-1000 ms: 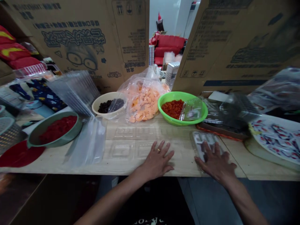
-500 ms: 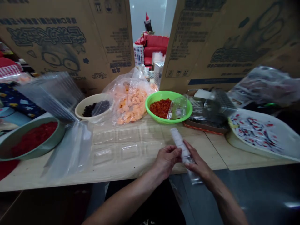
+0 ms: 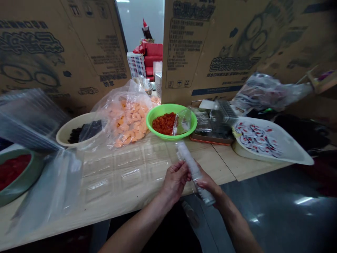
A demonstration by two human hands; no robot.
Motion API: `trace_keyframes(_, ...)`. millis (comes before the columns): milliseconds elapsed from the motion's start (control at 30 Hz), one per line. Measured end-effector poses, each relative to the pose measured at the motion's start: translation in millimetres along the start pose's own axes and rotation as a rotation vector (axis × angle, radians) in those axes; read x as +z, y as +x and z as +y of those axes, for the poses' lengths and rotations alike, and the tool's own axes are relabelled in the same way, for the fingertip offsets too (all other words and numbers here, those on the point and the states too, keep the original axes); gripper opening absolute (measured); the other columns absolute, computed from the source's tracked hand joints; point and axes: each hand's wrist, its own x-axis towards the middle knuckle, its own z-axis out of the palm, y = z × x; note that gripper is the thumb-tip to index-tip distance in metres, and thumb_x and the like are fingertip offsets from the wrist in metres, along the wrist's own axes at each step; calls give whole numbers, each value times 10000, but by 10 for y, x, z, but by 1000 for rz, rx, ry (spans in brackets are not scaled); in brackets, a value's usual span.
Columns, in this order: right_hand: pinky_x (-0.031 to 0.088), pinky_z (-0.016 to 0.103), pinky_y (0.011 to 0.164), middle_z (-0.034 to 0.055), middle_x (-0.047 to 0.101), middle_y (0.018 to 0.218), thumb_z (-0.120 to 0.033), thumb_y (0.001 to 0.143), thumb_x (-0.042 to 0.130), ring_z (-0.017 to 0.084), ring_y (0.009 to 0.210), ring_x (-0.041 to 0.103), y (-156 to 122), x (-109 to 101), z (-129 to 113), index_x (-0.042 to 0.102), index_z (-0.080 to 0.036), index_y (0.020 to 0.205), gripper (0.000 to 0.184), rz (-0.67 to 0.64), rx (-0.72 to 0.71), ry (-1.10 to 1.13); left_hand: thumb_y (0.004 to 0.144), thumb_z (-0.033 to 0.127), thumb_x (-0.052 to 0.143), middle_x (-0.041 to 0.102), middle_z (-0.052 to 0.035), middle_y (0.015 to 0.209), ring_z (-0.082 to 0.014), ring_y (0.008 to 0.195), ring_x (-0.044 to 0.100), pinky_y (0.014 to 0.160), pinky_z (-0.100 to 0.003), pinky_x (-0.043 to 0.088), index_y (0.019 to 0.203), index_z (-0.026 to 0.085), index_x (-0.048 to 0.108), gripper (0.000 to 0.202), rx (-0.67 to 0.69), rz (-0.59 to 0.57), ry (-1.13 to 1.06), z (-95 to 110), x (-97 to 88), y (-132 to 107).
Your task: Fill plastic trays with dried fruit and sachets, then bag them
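Both my hands hold a clear plastic lidded tray (image 3: 192,170) on edge, just above the front edge of the wooden table (image 3: 231,165). My left hand (image 3: 175,181) pinches its left side with fingers curled. My right hand (image 3: 209,184) grips it from below and the right. Flat on the table to the left of my hands lies a clear multi-compartment plastic tray (image 3: 123,168). Behind my hands stands a green bowl (image 3: 171,121) of red dried fruit with a clear scoop-like box in it.
A bag of orange pieces (image 3: 126,117), a cream bowl of dark fruit (image 3: 79,131) and a grey-green bowl of red fruit (image 3: 15,174) line the back left. Clear bags (image 3: 58,179) lie left. A white tray of sachets (image 3: 265,140) and stacked clear boxes (image 3: 216,119) sit right. Cardboard boxes (image 3: 223,45) wall the back.
A second ago my hands lay flat on the table, the right on the clear tray. They lifted it on edge between them. The view has swung to the right.
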Motion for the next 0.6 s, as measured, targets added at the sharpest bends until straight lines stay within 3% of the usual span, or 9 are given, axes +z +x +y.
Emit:
trace_keyframes(67,380,489,1131,86,293,1638,-564,821,432,324,1446,365,-24,-123,38,230,-207,1594,875,62,-19,-86,651,463,881,535,41,591,-42,514,444,500,-164,355,790,115,638,447,72,-29,145,10,-3,-2)
trace_keyframes(167,310,513,1172,94,258,1650,-566,817,476,333,1487,280,-121,-506,134,256,-232,1587,867,186,-1,-375,715,501,799,479,53,550,-53,495,403,490,-187,315,695,145,565,426,94,34,353,-9,-87,49)
trace_keyframes(233,292,579,1154,117,280,1636,-595,841,456,385,1481,268,-212,-819,212,298,-256,1573,822,290,140,-654,751,493,739,480,43,537,-70,478,409,476,-208,313,646,168,521,405,61,93,477,-30,-167,123)
trace_keyframes(300,330,673,1059,152,245,1639,-652,874,415,487,1425,312,-288,-1070,283,330,-293,1562,781,372,373,-909,796,457,674,488,33,536,-86,462,418,464,-225,314,635,182,506,360,24,128,582,-35,-234,208)
trace_keyframes(367,356,716,971,183,187,1648,-699,901,356,554,1374,341,-318,-1174,325,328,-308,1564,770,390,519,-1070,843,404,611,501,23,559,-103,469,443,468,-237,324,653,184,519,305,27,167,704,4,-289,269)
trace_keyframes(467,294,727,1015,225,179,1638,-671,941,300,562,1427,238,-255,-981,314,345,-236,1565,761,433,462,-1206,893,316,557,597,-32,719,-152,622,560,598,-283,439,835,157,626,183,236,238,1050,173,-409,255)
trace_keyframes(533,260,710,1061,207,166,1648,-596,968,305,525,1473,157,-151,-666,273,396,-221,1541,691,458,299,-1269,922,278,532,656,-103,974,-216,872,626,787,-358,498,1102,157,647,245,443,253,1397,329,-543,173)
trace_keyframes(600,291,655,1082,156,186,1658,-510,985,329,457,1495,173,-15,-301,233,429,-266,1521,597,340,70,-1268,946,301,522,595,-157,1285,-310,1191,557,977,-481,455,1288,200,594,363,550,231,1764,461,-702,64)
